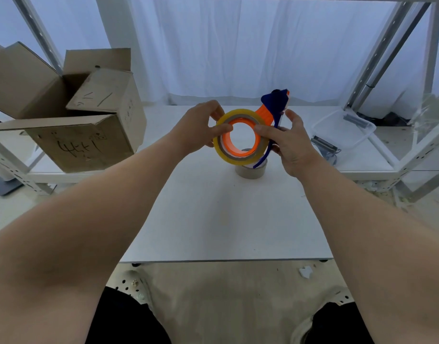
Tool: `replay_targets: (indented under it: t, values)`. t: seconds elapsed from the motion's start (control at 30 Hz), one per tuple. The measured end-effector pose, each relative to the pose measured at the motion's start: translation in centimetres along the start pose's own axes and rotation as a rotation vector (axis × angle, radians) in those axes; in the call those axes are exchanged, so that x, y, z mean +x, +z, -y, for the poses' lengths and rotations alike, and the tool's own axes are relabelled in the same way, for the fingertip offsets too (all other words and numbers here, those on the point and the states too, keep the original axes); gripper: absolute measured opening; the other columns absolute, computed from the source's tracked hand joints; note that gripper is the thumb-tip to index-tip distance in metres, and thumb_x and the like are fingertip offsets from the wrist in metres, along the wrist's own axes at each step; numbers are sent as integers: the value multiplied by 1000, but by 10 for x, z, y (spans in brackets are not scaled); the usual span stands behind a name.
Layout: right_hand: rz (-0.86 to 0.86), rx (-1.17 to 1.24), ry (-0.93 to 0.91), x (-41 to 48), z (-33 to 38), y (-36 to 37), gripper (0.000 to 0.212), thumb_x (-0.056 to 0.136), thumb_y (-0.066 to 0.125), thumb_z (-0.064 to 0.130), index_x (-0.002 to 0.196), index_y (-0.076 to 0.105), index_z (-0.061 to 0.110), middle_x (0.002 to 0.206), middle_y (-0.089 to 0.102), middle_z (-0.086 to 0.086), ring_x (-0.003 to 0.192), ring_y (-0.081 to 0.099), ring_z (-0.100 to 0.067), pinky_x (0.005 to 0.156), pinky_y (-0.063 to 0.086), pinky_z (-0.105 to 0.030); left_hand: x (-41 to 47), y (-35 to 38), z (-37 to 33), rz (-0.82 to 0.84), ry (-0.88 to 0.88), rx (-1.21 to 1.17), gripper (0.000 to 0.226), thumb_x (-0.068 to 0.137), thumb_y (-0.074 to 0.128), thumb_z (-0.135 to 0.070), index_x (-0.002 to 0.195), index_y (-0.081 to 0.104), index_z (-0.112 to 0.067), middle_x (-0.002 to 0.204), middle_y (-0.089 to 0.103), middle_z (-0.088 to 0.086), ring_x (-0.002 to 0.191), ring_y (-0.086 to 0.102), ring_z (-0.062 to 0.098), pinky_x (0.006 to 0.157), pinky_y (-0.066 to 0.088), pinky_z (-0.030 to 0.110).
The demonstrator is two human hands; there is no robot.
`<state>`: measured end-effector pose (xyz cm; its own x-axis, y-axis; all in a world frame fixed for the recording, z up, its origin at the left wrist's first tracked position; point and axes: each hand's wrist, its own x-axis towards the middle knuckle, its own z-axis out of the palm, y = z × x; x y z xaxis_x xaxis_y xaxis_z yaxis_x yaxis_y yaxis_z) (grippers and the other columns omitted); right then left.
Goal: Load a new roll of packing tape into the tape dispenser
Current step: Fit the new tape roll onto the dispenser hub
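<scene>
A yellowish roll of packing tape sits around the orange hub of the blue and orange tape dispenser, both held in the air above the white table. My left hand pinches the roll's left edge, thumb at the inner rim. My right hand grips the dispenser's blue frame, with its thumb pressed on the roll's right side. Under them, a second, greyish tape roll lies flat on the table.
An open cardboard box stands on the low shelf at the left. A clear plastic tub and a small metal part rest on the shelf at the right. Metal rack posts rise on both sides, with a white curtain behind.
</scene>
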<state>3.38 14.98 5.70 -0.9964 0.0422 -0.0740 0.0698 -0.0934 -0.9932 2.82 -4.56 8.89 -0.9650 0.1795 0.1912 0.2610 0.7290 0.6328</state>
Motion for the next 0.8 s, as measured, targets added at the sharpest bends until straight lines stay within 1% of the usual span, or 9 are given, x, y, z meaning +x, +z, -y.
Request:
replay_targets:
  t: [0.13, 0.2, 0.27, 0.43, 0.47, 0.53, 0.6, 0.67, 0.8]
  values:
    - [29, 33, 33, -2, 2, -5, 95, 81, 72, 14, 152, 9, 24, 124, 55, 0, 109, 61, -23, 69, 54, -23, 0, -4, 6, 188, -175, -255, 55, 86, 60, -45, 129, 47, -15, 119, 59, 7, 99, 64, 25, 85, 56, 36]
    - [34, 24, 32, -3, 3, -5, 96, 81, 72, 15, 152, 8, 24, 118, 54, 3, 104, 62, -20, 68, 54, -23, -1, -4, 11, 309, -240, -326, 56, 87, 54, -51, 129, 48, -14, 118, 62, 8, 108, 61, 24, 94, 51, 38]
    - [39, 20, 23, -4, 3, -3, 96, 81, 72, 15, 152, 8, 24, 121, 53, 2, 106, 63, -23, 74, 55, -26, -3, -4, 14, 388, -262, -396, 54, 89, 50, -51, 124, 53, -10, 119, 63, 9, 111, 60, 24, 98, 48, 38]
    - [45, 85, 5, -2, 1, 2, 94, 83, 71, 12, 152, 8, 24, 134, 53, -7, 114, 61, -32, 94, 53, -42, -4, -3, 9, 259, -191, -409, 40, 89, 57, -43, 109, 54, -8, 106, 65, 11, 95, 62, 19, 88, 50, 31]
    - [38, 111, 4, 0, 1, 2, 92, 83, 70, 12, 152, 9, 24, 136, 53, -8, 113, 62, -32, 97, 52, -44, -3, -2, 8, 231, -182, -398, 43, 88, 58, -44, 114, 50, -11, 105, 64, 11, 98, 61, 20, 90, 48, 34]
    - [32, 149, 6, 3, 0, 3, 91, 82, 71, 14, 152, 13, 24, 138, 53, -9, 111, 63, -32, 98, 51, -46, -2, -2, 7, 170, -172, -397, 67, 85, 61, -48, 137, 29, -19, 106, 65, 12, 103, 60, 24, 95, 41, 36]
    - [43, 155, 16, 4, -2, 5, 90, 81, 73, 17, 151, 17, 24, 141, 51, -10, 114, 61, -33, 99, 50, -49, -2, -3, 9, 138, -163, -422, 85, 83, 63, -47, 146, 10, -24, 104, 66, 13, 103, 60, 23, 96, 36, 36]
    - [55, 167, 38, 5, -4, 5, 88, 81, 72, 18, 151, 18, 23, 143, 50, -10, 117, 59, -34, 101, 48, -50, -1, -4, 11, 145, -166, -422, 81, 84, 62, -48, 146, 16, -23, 106, 66, 13, 105, 59, 22, 95, 35, 35]
    - [95, 186, 70, 6, -7, 3, 84, 84, 69, 12, 151, 19, 23, 143, 49, -10, 121, 56, -32, 103, 46, -50, 1, -2, 19, 200, -138, -344, 55, 82, 62, -49, 129, 50, -22, 118, 61, 7, 111, 56, 22, 96, 40, 36]
